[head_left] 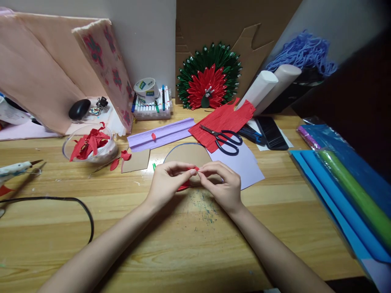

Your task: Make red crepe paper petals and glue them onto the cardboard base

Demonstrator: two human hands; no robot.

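Between their fingertips, my left hand (pixel 171 179) and my right hand (pixel 222 181) pinch a small piece of red crepe paper (pixel 195 168); most of it is hidden by the fingers. Both hands are closed on it, just above the table's middle. Behind them lies a round piece of cardboard (pixel 186 154) with a dark outline. More red paper (pixel 184 186) shows below my left hand. Dark-handled scissors (pixel 224 138) rest on a red crepe sheet (pixel 226 120) beyond my right hand, partly over light purple paper (pixel 244 162).
A clear bowl (pixel 113 152) of red scraps stands at left, near a glue gun (pixel 15 170) and a black cable (pixel 88 211). A green and red paper peacock (pixel 209 77) leans at the back. Markers (pixel 152 106), a phone (pixel 271 132) and wrapped coloured paper rolls (pixel 351 191) lie around.
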